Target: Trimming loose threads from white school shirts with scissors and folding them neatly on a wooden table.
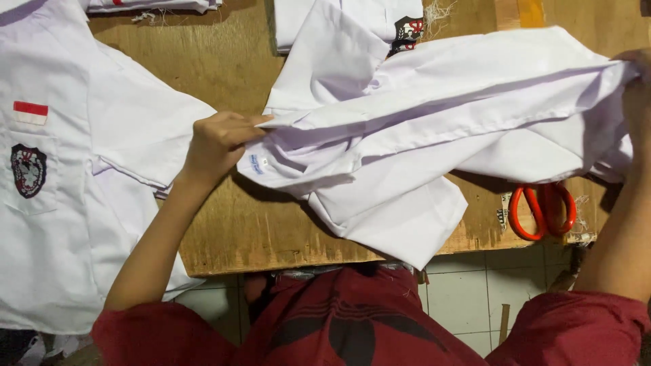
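**White shirt stretched between 2 hands over a wooden counter**

Nearest the camera, dark red sleeves and a red patterned lap fill the bottom edge, with pale floor tiles [468, 285] showing below the counter [230, 230] edge. The left hand [218, 141] is clenched on the collar end of a white shirt [434, 129], fingers pinching the fabric just above a small blue label. The right hand [637, 88] sits at the frame's right edge and is partly cut off; it grips the shirt's other end, though its fingers are mostly hidden by cloth. The shirt hangs taut between them, its lower folds draping onto the counter. Under its right side lie orange-handled scissors [542, 210], blades hidden beneath the cloth. To the left lies a second white shirt [61, 224] with a red-and-white patch and a dark badge. Farther back, 2 more folded white garments [352, 20] are cut off by the top edge.
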